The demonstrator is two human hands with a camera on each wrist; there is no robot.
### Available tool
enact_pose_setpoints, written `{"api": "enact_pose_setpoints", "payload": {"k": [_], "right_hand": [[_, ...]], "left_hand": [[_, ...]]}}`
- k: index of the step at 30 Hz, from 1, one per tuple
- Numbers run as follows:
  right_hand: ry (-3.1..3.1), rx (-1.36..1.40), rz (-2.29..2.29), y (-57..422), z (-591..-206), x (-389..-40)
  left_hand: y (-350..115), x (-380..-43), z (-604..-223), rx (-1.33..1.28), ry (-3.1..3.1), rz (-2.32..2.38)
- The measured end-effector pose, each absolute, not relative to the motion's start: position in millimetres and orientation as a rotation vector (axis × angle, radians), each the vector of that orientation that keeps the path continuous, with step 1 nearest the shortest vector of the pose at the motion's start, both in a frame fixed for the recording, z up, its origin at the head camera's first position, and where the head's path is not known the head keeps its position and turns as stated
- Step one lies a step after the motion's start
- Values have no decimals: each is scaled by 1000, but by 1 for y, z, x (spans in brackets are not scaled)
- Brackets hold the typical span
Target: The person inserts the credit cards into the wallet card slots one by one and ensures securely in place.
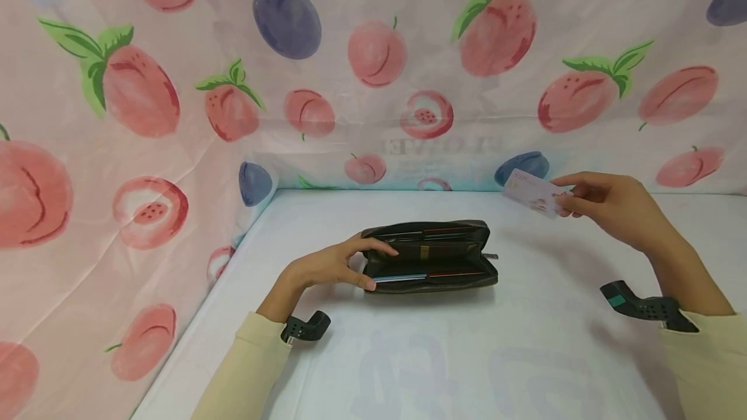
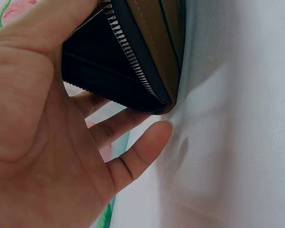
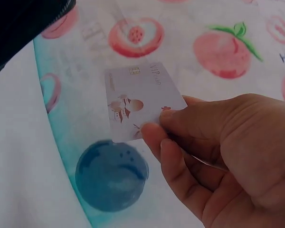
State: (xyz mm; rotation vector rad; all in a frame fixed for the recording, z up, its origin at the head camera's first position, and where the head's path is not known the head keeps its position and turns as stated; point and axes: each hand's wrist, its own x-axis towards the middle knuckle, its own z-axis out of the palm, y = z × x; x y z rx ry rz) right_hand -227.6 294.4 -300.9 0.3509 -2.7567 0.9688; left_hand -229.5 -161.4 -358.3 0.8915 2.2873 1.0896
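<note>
A dark zip-around wallet (image 1: 432,256) lies unzipped and spread on the white table. Cards show in the slots along both of its inner walls. My left hand (image 1: 335,263) grips the wallet's left end, thumb at the near edge and a finger reaching over the opening. In the left wrist view, the zipper teeth and a brown leather edge show beyond the left hand (image 2: 47,128). My right hand (image 1: 618,206) is raised to the right of the wallet. Between thumb and fingers it pinches a pale VIP card (image 3: 140,102) with a gold chip, tilted and clear of the wallet.
A cloth (image 1: 373,115) printed with peaches and plums hangs at the back and left, meeting the table's far edge. The white tabletop (image 1: 432,349) extends in front of the wallet. Black wrist mounts (image 1: 306,327) sit on both forearms.
</note>
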Motion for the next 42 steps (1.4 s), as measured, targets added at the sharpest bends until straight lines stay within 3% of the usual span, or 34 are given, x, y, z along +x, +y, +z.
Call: {"api": "enact_pose_setpoints", "payload": {"k": [33, 42], "right_hand": [[-2728, 810, 1022, 239, -281, -199], [-2663, 1068, 1153, 218, -288, -195]], "left_hand": [[-161, -229, -358, 900, 2287, 1094], [-161, -230, -358, 875, 2286, 1093]]}}
